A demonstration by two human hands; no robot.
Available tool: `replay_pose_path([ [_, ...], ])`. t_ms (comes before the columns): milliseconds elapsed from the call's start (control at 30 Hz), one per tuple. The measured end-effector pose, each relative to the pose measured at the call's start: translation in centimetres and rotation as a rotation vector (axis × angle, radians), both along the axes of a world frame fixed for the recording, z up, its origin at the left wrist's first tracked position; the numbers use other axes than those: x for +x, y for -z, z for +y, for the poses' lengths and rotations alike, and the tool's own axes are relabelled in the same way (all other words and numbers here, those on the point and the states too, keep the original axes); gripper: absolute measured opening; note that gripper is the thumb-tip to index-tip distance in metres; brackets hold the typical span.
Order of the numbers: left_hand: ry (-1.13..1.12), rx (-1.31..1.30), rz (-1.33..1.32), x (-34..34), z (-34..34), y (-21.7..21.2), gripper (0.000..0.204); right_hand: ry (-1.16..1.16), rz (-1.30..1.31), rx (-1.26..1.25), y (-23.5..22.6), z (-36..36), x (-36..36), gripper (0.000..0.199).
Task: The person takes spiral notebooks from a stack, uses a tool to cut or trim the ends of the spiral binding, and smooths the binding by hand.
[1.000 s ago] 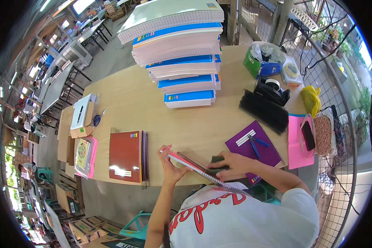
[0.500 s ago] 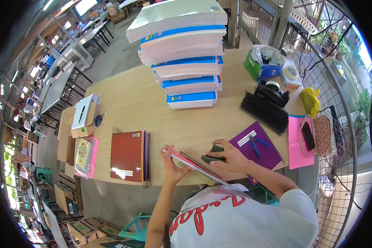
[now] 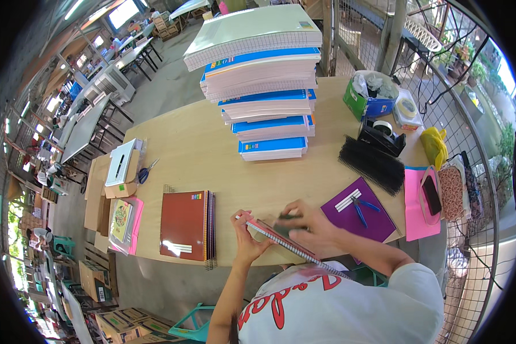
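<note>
In the head view, a person in a white shirt leans over the near edge of a light wooden table (image 3: 200,143) and works on a spiral-bound notebook (image 3: 281,239) that is tilted up on edge, its wire binding running from upper left to lower right just in front of the chest. The left hand (image 3: 245,235) grips the notebook's upper-left end, fingers curled around the cover and closed on it. The right hand (image 3: 311,225) lies over the upper side of the notebook with fingers spread and bent, pressing a small dark object (image 3: 288,217) against it; what that object is cannot be told. Just right of that hand lies a purple cover sheet (image 3: 372,221) carrying blue-handled pliers (image 3: 361,209) and a small white strip. Beyond it sits a bundle of black binding combs (image 3: 371,164), then a black tape dispenser (image 3: 381,136) and a green box (image 3: 368,97) stuffed with plastic. Left of the hands, well apart, rests a stack of finished notebooks with a red-brown cover (image 3: 183,226) on top. A tall pile of blue-edged paper blocks (image 3: 264,86) rises at the middle of the table, and scissors (image 3: 143,171) lie near the far left edge.
</note>
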State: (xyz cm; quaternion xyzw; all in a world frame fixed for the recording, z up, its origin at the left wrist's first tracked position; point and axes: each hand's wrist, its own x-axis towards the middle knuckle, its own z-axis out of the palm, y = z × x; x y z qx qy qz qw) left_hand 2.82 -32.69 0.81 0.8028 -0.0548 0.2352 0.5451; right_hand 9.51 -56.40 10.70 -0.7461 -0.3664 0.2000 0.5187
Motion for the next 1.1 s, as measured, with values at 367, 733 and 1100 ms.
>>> replay_pose_path([
  [367, 0.202, -0.587, 0.204, 0.9, 4.3, -0.4, 0.037, -0.090, -0.171, 0.097, 2.4, 2.7, 0.0, 0.040],
  [733, 0.143, -0.569, 0.162, 0.7, 4.5, -0.6, 0.025, 0.022, 0.000, 0.092, -0.5, 3.9, 0.6, 0.036],
  [1100, 0.134, -0.593, 0.241, 1.3, 4.7, -1.2, 0.055, 0.013, -0.136, 0.016, 1.9, 6.2, 2.1, 0.038],
])
